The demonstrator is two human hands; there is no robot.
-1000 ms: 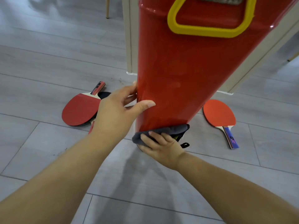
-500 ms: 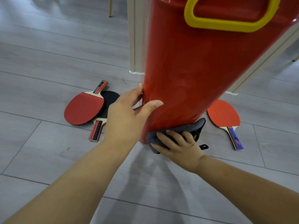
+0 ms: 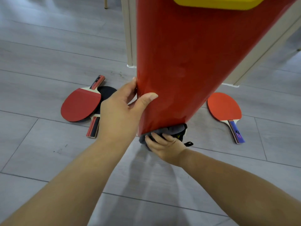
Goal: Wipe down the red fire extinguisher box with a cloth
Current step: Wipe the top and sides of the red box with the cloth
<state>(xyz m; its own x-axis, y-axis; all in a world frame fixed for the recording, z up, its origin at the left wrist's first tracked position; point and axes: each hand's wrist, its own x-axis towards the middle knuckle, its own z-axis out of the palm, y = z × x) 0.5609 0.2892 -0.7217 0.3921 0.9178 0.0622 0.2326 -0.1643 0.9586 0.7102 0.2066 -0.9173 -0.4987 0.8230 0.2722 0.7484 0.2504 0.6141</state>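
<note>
Head view, looking down: the tall, glossy red fire extinguisher box [image 3: 187, 62] fills the upper middle of the frame. It narrows toward its lower end just above centre, and its smooth face carries soft reflections. A thick yellow moulded handle [image 3: 216, 5] shows at the top edge.

My left hand [image 3: 120, 115] grips the box's left edge low down: the thumb lies flat across the front face and the fingers curl around the corner to the side. My right hand [image 3: 162, 144] is at the very bottom of the box, with its fingers curled over a bunched, soft grey cloth [image 3: 175, 129] and pressing it against the lower edge. A small black strap loop [image 3: 189, 143] pokes out beside that hand.

On the grey wood-grain plank floor [image 3: 48, 46], left of centre, a table tennis paddle with a flat red rubber face [image 3: 81, 105] lies partly over a second, black-faced paddle [image 3: 105, 92]. Both have red-and-black striped handles. Right of the box lies a third paddle with an orange-red face [image 3: 224, 106], pale wooden neck and blue-purple handle. A beige post [image 3: 130, 38] stands behind the box's left side.
</note>
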